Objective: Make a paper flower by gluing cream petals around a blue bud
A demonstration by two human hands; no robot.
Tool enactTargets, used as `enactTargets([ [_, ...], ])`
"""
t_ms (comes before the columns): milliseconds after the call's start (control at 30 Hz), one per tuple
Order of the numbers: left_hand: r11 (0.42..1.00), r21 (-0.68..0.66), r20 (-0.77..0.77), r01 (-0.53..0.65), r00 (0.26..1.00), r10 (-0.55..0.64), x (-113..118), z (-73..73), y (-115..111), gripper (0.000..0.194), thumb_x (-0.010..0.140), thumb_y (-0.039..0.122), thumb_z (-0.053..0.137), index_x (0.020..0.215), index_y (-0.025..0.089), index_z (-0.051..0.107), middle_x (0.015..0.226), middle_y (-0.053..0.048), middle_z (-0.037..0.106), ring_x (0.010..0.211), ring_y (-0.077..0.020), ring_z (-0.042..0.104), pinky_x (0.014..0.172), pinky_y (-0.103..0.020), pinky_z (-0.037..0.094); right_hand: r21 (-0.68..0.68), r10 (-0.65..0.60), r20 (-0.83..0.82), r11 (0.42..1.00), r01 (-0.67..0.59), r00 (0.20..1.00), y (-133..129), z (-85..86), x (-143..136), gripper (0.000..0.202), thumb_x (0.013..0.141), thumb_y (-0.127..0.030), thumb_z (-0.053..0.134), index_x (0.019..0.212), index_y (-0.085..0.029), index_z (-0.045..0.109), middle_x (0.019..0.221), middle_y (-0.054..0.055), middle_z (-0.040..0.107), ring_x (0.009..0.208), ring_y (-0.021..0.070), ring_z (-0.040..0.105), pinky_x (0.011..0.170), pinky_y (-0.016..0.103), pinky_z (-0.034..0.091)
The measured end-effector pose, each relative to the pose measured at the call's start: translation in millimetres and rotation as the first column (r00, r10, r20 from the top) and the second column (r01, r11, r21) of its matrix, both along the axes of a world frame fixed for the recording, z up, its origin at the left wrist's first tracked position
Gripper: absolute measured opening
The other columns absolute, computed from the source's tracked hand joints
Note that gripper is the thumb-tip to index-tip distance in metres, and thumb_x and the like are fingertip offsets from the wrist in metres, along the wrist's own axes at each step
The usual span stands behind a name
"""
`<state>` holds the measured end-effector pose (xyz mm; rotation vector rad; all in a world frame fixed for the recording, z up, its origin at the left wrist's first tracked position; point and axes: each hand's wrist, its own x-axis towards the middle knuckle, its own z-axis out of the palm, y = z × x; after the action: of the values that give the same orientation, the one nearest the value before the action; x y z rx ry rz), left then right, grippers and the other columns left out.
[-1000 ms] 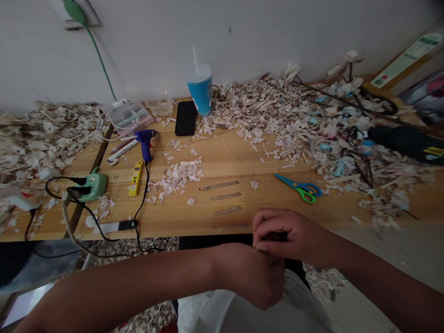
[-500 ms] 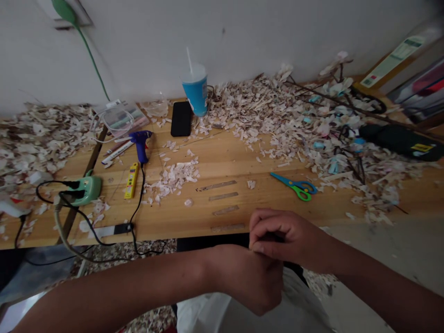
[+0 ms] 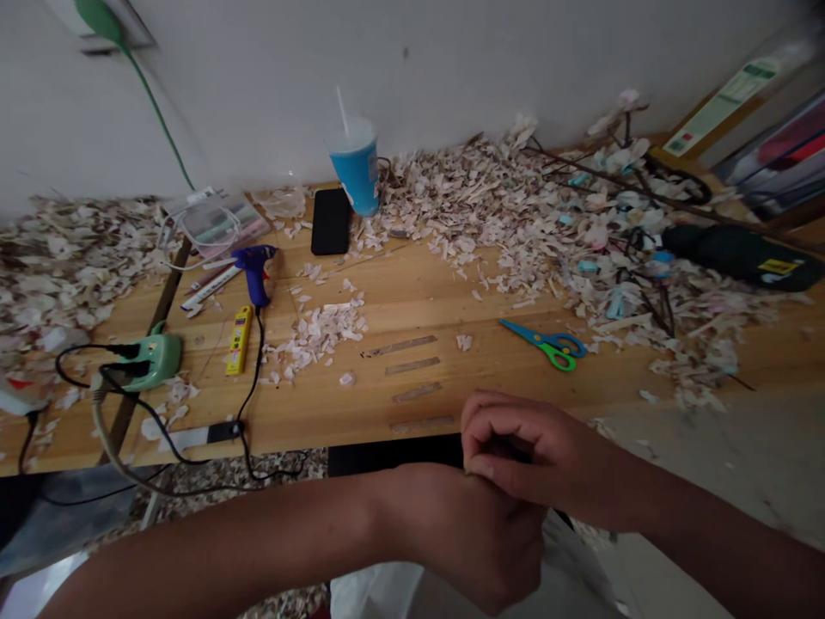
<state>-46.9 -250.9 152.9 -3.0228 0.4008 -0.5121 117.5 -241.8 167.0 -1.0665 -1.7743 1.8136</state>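
In the head view, both of my hands meet just off the front edge of the wooden table [image 3: 444, 284], above my lap. My left hand [image 3: 473, 533] is curled closed with its back toward me, so its fingers and anything in them are hidden. Thumb and index finger of my right hand [image 3: 528, 447] are pinched together, touching the back of my left hand near the knuckles. Whatever the pinch holds is too small to make out. Blue and green scissors [image 3: 547, 342] lie beyond my right hand. Several thin brown strips [image 3: 416, 393] lie on the wood ahead of my hands.
Heaps of pale petal-like scraps [image 3: 464, 198] line the wall. A blue cup [image 3: 357, 172] with a straw stands beside a black phone [image 3: 331, 222]. On the left are a purple glue gun [image 3: 256, 268], a yellow box [image 3: 238, 341] and a green power adapter [image 3: 158, 359] with cables.
My left hand has shifted slightly down and to the right. My right hand keeps its pinch in nearly the same place. The whole view has moved a little.
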Motion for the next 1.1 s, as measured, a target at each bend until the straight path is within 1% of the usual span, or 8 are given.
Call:
enactTargets([
  [267, 0.995, 0.070, 0.166, 0.072, 0.983, -0.083, -0.7, -2.3, -7.4, 0.043, 0.087, 0.013, 0.042, 0.088, 0.033, 0.080, 0.094, -0.006, 0.079, 0.102, -0.0248, 0.072, 0.103, -0.045, 0.048, -0.052, -0.115, 0.004, 0.992, 0.115, 0.993, 4.1, -2.7, 5.8, 0.016, 0.095, -0.030, 0.058, 0.084, -0.020, 0.062, 0.087, 0.001, 0.055, 0.078, 0.0132, 0.052, 0.069, 0.025, 0.041],
  [567, 0.906, 0.367, 0.173, 0.211, 0.942, -0.289, -5.2, 11.9, 10.1, 0.052, 0.090, 0.015, 0.034, 0.095, 0.043, 0.077, 0.101, 0.003, 0.077, 0.102, -0.0193, 0.072, 0.108, -0.044, 0.047, -0.136, -0.163, -0.040, 0.978, 0.157, 0.986, 0.1, -0.7, 11.2, 0.026, 0.096, -0.044, 0.056, 0.085, -0.021, 0.060, 0.085, 0.002, 0.051, 0.075, 0.0141, 0.047, 0.063, 0.026, 0.040],
  [667, 0.772, 0.635, 0.288, 0.018, 0.922, -0.258, -6.9, -9.4, -16.1, 0.046, 0.091, 0.021, 0.037, 0.101, 0.045, 0.075, 0.102, 0.003, 0.074, 0.105, -0.0223, 0.071, 0.107, -0.051, 0.049, -0.148, -0.152, -0.053, 0.979, 0.143, 0.987, 0.8, -0.3, 11.3, 0.025, 0.095, -0.043, 0.057, 0.084, -0.021, 0.058, 0.086, 0.002, 0.052, 0.076, 0.0143, 0.047, 0.064, 0.026, 0.041],
  [733, 0.533, 0.815, 0.265, -0.229, 0.964, 0.009, -10.8, -24.9, -39.2, 0.041, 0.086, 0.026, 0.051, 0.118, 0.045, 0.070, 0.107, 0.002, 0.071, 0.103, -0.0260, 0.070, 0.082, -0.053, 0.060, -0.132, -0.137, -0.046, 0.983, 0.130, 0.990, -0.4, -0.9, 11.7, 0.022, 0.095, -0.040, 0.056, 0.084, -0.021, 0.058, 0.087, 0.002, 0.052, 0.076, 0.0143, 0.048, 0.066, 0.026, 0.042],
  [767, 0.511, 0.825, 0.257, -0.242, 0.965, 0.043, -13.4, -31.2, -48.8, 0.041, 0.083, 0.027, 0.058, 0.117, 0.047, 0.070, 0.104, 0.003, 0.071, 0.097, -0.0271, 0.070, 0.071, -0.052, 0.061, -0.112, -0.132, -0.039, 0.986, 0.127, 0.990, -1.4, -2.4, 11.9, 0.020, 0.095, -0.039, 0.056, 0.084, -0.021, 0.057, 0.086, 0.002, 0.052, 0.076, 0.0141, 0.048, 0.066, 0.026, 0.042],
  [800, 0.519, 0.818, 0.244, -0.249, 0.967, 0.079, -16.2, -36.1, -55.6, 0.042, 0.081, 0.028, 0.060, 0.116, 0.048, 0.069, 0.102, 0.003, 0.071, 0.093, -0.0272, 0.070, 0.065, -0.050, 0.061, -0.088, -0.130, -0.024, 0.988, 0.128, 0.991, -2.3, -5.0, 12.2, 0.019, 0.094, -0.037, 0.055, 0.084, -0.021, 0.056, 0.085, 0.001, 0.052, 0.075, 0.0140, 0.048, 0.066, 0.026, 0.042],
  [967, 0.832, 0.518, 0.103, -0.198, 0.980, 0.169, -27.7, -49.4, -52.8, 0.026, 0.089, 0.035, 0.057, 0.109, 0.040, 0.073, 0.105, -0.003, 0.073, 0.092, -0.0261, 0.069, 0.067, -0.042, 0.060, 0.201, -0.243, 0.104, 0.955, 0.219, 0.964, 15.1, -29.6, 16.3, 0.007, 0.090, -0.025, 0.056, 0.084, -0.022, 0.056, 0.082, 0.000, 0.053, 0.072, 0.0142, 0.049, 0.065, 0.027, 0.042],
  [1100, 0.972, 0.081, 0.000, -0.221, 0.975, 0.222, -27.2, -79.1, -53.3, 0.015, 0.094, 0.038, 0.057, 0.098, 0.035, 0.071, 0.101, -0.001, 0.074, 0.092, -0.0151, 0.068, 0.085, -0.026, 0.057, 0.578, -0.409, 0.134, 0.773, 0.264, 0.903, 75.5, -20.9, 25.3, 0.007, 0.091, -0.027, 0.057, 0.086, -0.024, 0.060, 0.081, 0.002, 0.055, 0.068, 0.0156, 0.049, 0.062, 0.031, 0.040],
])
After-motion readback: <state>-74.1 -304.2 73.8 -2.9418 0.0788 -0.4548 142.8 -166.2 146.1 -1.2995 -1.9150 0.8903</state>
